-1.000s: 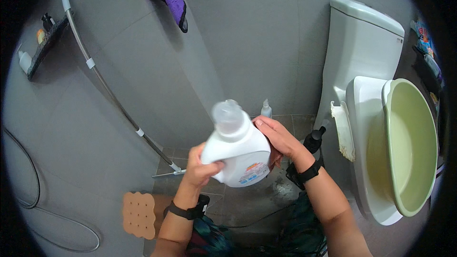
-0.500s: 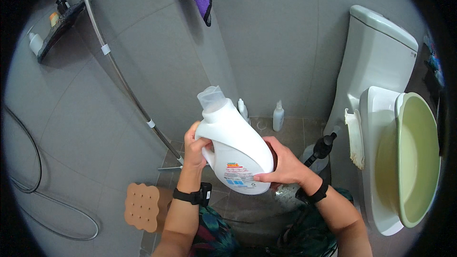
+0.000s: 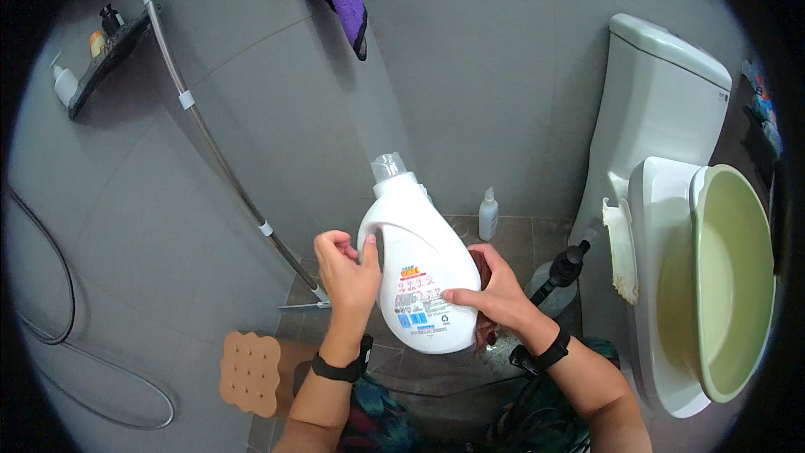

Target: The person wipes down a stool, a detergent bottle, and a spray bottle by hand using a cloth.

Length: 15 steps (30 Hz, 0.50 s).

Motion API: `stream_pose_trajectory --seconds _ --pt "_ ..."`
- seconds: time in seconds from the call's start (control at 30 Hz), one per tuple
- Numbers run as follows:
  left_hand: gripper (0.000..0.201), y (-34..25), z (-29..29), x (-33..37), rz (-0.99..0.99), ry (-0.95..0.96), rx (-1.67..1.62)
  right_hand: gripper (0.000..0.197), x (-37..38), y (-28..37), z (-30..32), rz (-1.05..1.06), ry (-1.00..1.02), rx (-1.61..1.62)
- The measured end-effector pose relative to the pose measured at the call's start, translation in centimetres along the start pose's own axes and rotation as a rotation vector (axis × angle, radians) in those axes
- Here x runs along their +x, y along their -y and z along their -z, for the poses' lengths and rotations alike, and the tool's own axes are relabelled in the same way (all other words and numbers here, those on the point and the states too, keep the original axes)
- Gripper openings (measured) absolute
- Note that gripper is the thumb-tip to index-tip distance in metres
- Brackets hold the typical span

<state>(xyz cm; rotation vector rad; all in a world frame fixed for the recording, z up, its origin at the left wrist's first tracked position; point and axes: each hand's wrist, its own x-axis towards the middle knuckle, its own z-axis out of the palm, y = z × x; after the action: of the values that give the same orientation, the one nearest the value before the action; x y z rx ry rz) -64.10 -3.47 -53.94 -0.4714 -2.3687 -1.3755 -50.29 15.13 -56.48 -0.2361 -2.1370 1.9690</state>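
Grey tiled wall point(image 3: 470, 75) on the far side, white toilet point(image 3: 658, 88) at right, green basin point(image 3: 736, 277) on top! Centre: white bottle point(image 3: 429, 243), tilted far-left; right hand point(image 3: 501, 292) gripping its side, left hand point(image 3: 344, 273) loosely spread alongside, contact hard to tell. Colourful label point(image 3: 421, 298) facing up.

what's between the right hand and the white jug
In the head view, a reddish-brown cloth shows between the right hand and the side of the white jug; the thumb rests directly on the jug.
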Motion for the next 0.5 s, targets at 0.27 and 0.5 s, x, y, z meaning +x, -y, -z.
stream_pose_trajectory --seconds 0.27,0.5 --pt "0.054 -0.9 -1.9 -2.7 0.17 0.302 -0.823 0.081 -1.5 0.7 -3.0 0.384 -0.293 -0.644" --pt "0.055 -0.9 -1.9 -1.4 0.333 0.357 -1.116 0.082 -2.7 0.1 -5.4 0.738 -0.305 -0.787"
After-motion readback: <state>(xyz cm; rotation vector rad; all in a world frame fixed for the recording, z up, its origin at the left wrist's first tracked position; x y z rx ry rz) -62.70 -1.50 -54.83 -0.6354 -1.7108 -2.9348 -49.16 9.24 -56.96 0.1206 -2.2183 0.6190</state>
